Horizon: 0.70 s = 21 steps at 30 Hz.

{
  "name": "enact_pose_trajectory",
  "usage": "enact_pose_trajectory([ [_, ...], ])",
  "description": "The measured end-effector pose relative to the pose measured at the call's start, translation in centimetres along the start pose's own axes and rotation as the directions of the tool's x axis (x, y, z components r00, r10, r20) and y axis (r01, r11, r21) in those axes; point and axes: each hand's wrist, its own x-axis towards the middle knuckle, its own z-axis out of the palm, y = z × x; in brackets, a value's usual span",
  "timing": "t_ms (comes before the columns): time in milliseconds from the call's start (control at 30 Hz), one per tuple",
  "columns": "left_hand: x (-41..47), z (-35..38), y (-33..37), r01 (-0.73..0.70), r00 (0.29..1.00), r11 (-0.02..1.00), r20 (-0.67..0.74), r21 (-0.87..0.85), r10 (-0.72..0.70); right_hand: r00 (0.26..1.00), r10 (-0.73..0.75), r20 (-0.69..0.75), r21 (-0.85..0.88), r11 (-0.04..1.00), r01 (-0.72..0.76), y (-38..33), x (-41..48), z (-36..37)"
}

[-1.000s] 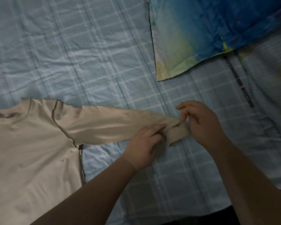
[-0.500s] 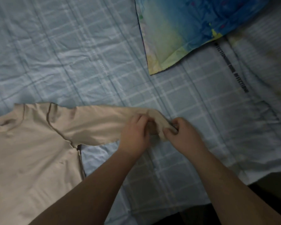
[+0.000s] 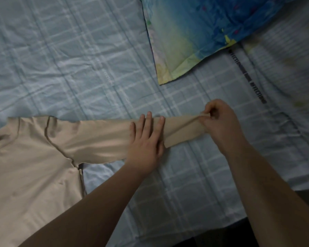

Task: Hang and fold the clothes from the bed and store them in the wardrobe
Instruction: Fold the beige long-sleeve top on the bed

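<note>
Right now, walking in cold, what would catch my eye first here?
A beige long-sleeved top lies spread on the pale blue checked sheet, lower left. Mid-frame, the left hand presses flat on its sleeve, while the right hand pinches the sleeve's end, stretched out to the right. A bright blue-and-yellow pillow sits at the top right.

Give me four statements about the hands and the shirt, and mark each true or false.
1. The left hand presses flat on the sleeve. True.
2. The right hand holds nothing. False: it pinches the sleeve's end.
3. The pillow lies on the shirt. False: they are apart, with sheet between them.
4. The shirt lies on a checked sheet. True.
</note>
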Motion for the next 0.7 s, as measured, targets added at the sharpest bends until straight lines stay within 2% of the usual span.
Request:
enact_pose_trajectory([
  [67, 0.4, 0.8, 0.2, -0.014, 0.999, 1.0, 0.052, 0.015, 0.013, 0.977, -0.154, -0.151, -0.191, 0.974, 0.124, 0.4, 0.8, -0.5],
  [100, 0.6, 1.2, 0.3, -0.016, 0.996, 0.999, 0.09, 0.028, 0.014, 0.965, -0.178, -0.191, -0.264, 0.957, 0.124, 0.9, 1.1, -0.7],
  [133, 0.6, 1.6, 0.4, -0.015, 0.992, 0.999, 0.123, 0.043, 0.01, 0.965, -0.133, -0.225, -0.29, 0.955, 0.064, 1.6, 1.4, -0.8],
  [200, 0.8, 2.0, 0.6, -0.006, 0.987, 0.998, 0.161, 0.06, -0.004, 0.958, 0.103, -0.269, -0.227, 0.96, -0.167, 2.9, 1.3, -0.4],
  [233, 0.9, 2.1, 0.6, -0.002, 0.986, 0.998, 0.167, 0.061, -0.008, 0.946, 0.203, -0.252, -0.199, 0.946, -0.256, 3.5, 1.1, 0.1],
  [300, 0.9, 2.2, 0.7, 0.0, 0.985, 0.998, 0.172, 0.056, -0.01, 0.946, 0.263, -0.191, -0.245, 0.92, -0.306, 4.1, 0.5, 1.1],
  [467, 1.1, 1.8, 0.7, -0.01, 0.991, 1.0, 0.134, 0.016, 0.008, 0.96, 0.204, -0.19, -0.446, 0.853, -0.269, 3.8, 0.3, 3.2],
  [533, 0.9, 1.8, 0.8, 0.002, 0.997, 1.0, 0.08, -0.016, 0.0, 0.973, 0.187, -0.133, -0.512, 0.828, -0.229, 3.4, 0.8, 3.7],
  [600, 0.3, 1.7, 0.8, 0.063, 0.998, 0.998, 0.03, -0.011, -0.062, 0.983, 0.131, -0.129, -0.48, 0.859, -0.177, 3.0, 1.0, 3.9],
  [700, -0.7, 1.3, 0.9, 0.226, 0.974, 0.974, -0.005, 0.008, -0.226, 0.975, 0.056, -0.213, -0.212, 0.972, -0.102, 2.6, -0.1, 3.7],
])
